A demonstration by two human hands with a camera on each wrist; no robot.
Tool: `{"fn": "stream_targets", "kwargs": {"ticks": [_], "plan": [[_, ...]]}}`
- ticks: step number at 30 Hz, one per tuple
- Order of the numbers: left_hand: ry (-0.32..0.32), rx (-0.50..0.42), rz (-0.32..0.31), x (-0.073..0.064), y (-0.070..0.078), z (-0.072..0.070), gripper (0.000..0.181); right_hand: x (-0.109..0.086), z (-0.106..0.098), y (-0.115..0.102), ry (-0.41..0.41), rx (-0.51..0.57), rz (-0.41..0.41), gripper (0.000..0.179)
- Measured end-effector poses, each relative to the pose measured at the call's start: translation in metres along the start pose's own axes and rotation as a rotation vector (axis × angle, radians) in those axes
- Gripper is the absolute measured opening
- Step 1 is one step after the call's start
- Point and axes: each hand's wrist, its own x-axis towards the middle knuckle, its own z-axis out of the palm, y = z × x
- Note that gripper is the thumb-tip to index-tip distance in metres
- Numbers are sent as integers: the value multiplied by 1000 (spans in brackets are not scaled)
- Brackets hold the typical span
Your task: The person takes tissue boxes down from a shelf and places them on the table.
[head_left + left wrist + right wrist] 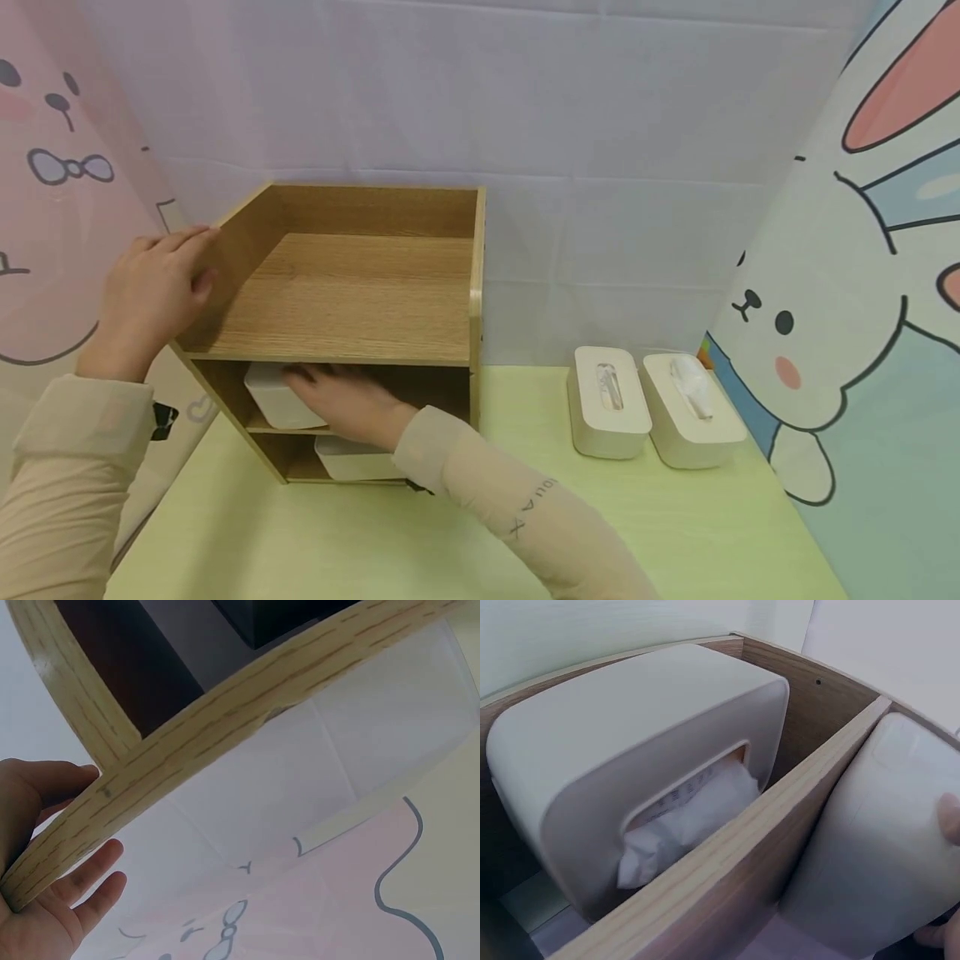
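Note:
My left hand [153,287] grips the left side panel of a wooden shelf unit [360,292]; in the left wrist view its thumb lies on one side of the panel and its fingers on the other. Reaching into the middle compartment, my right hand [356,404] holds the right part of a white tissue box [281,400], which stands at the compartment's left. Only fingertips [950,817] of that hand show at the edge of the right wrist view. Below, a second tissue box [360,462] sits in the bottom compartment, with a tissue [690,825] bunched in its slot.
To the right of the shelf unit, two more white tissue boxes stand side by side on the pale green table [517,467]: one [609,408] shows an oval slot, the other [693,408] a tissue sticking out. Fabric walls with cartoon animals [817,333] border the table.

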Motion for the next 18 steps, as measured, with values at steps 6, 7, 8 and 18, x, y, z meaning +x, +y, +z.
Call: {"fn": "stream_targets", "kwargs": {"ticks": [6, 7, 8, 18], "plan": [[-19, -4, -7, 0, 0, 0, 46, -10, 5, 11, 20, 29, -68, 76], [-22, -4, -9, 0, 0, 0, 46, -11, 6, 13, 31, 27, -73, 77], [-22, -3, -9, 1, 0, 0, 46, -13, 7, 14, 46, 38, -74, 76], [-11, -4, -15, 0, 0, -1, 47, -13, 7, 8, 133, -47, -14, 53]]}}
